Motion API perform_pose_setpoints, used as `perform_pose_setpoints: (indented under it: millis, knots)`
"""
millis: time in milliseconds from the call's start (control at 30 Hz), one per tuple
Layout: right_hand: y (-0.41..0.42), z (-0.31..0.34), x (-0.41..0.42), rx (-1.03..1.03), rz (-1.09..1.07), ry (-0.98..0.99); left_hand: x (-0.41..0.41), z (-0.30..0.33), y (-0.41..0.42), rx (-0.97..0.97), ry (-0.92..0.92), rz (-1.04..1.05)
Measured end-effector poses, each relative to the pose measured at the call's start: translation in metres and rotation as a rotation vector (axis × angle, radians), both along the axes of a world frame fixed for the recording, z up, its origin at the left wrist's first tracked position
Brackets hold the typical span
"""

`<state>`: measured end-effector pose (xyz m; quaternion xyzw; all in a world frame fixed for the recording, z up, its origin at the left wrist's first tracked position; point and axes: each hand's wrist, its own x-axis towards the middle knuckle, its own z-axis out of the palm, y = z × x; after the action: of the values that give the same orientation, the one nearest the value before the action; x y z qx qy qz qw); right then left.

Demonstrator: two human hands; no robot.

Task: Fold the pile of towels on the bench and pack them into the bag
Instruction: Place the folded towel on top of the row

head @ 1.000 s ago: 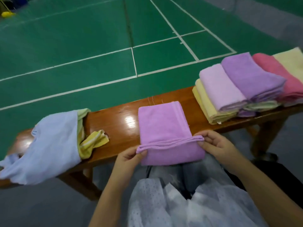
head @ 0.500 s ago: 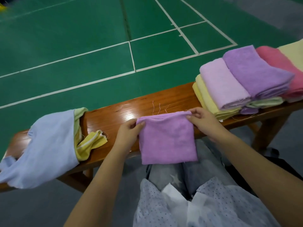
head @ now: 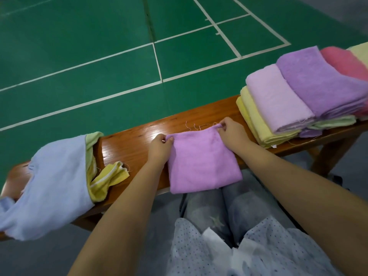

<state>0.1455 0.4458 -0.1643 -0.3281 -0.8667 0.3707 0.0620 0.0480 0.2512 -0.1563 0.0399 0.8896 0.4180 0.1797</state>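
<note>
Midway: my left hand (head: 159,149) and right hand (head: 232,132) pinch the pink towel's (head: 203,164) far corners; bag (head: 49,182) (part-filled) beyond my left, towel pile (head: 298,96) unfolded beyond my right.

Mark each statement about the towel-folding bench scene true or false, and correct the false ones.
1. Both hands pinch the far corners of the purple towel. True: left hand, right hand.
2. The blue bag lies at the bench's right end. False: it lies at the left end.
3. A yellow towel sticks out of the bag. True.
4. The stack of towels sits on the green floor. False: it sits on the wooden bench.
</note>
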Motion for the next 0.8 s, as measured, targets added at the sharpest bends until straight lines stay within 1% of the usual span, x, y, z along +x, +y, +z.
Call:
perform_pose_setpoints:
  millis: [67,133,200,233,300,367,400,433,467,533,567,600,667,700,767,800]
  knots:
    - [0.004,0.005,-0.011,0.027,0.018,-0.038,-0.009,0.004,0.002,-0.086,0.025,-0.009]
    - [0.003,0.011,-0.013,0.079,0.039,-0.025,-0.013,0.010,0.001,-0.152,0.073,-0.045]
    - [-0.004,0.017,-0.004,0.196,0.084,0.053,-0.004,0.017,-0.006,-0.164,0.203,-0.146]
    - [-0.009,0.019,0.005,0.247,0.140,0.111,0.005,0.019,-0.013,-0.159,0.304,-0.241]
    - [-0.017,0.015,0.029,0.295,0.330,0.191,0.028,0.019,-0.030,-0.182,0.517,-0.533]
    - [-0.023,0.004,0.056,0.333,0.545,0.183,0.050,0.009,-0.047,-0.291,0.595,-0.840]
    - [-0.022,-0.006,0.066,0.383,0.624,0.177,0.056,0.000,-0.055,-0.356,0.602,-0.948]
    - [-0.020,-0.015,0.074,0.412,0.678,0.170,0.059,-0.013,-0.063,-0.399,0.598,-1.009]
    - [-0.016,-0.023,0.081,0.397,0.722,0.125,0.060,-0.024,-0.069,-0.417,0.590,-1.022]
    - [-0.011,-0.030,0.088,0.345,0.780,-0.012,0.058,-0.040,-0.076,-0.386,0.575,-0.951]
    - [-0.010,-0.032,0.089,0.358,0.792,-0.056,0.058,-0.043,-0.077,-0.350,0.558,-0.905]
    - [-0.010,-0.034,0.090,0.401,0.794,-0.057,0.058,-0.042,-0.076,-0.315,0.538,-0.870]
    - [-0.011,-0.038,0.093,0.545,0.802,0.003,0.058,-0.039,-0.075,-0.260,0.518,-0.846]
    - [-0.010,-0.040,0.096,0.573,0.786,0.049,0.059,-0.037,-0.076,-0.241,0.499,-0.846]
    - [-0.006,-0.044,0.101,0.547,0.749,0.173,0.058,-0.031,-0.079,-0.149,0.415,-0.787]
    - [-0.006,-0.042,0.104,0.521,0.721,0.221,0.058,-0.026,-0.081,-0.076,0.334,-0.715]
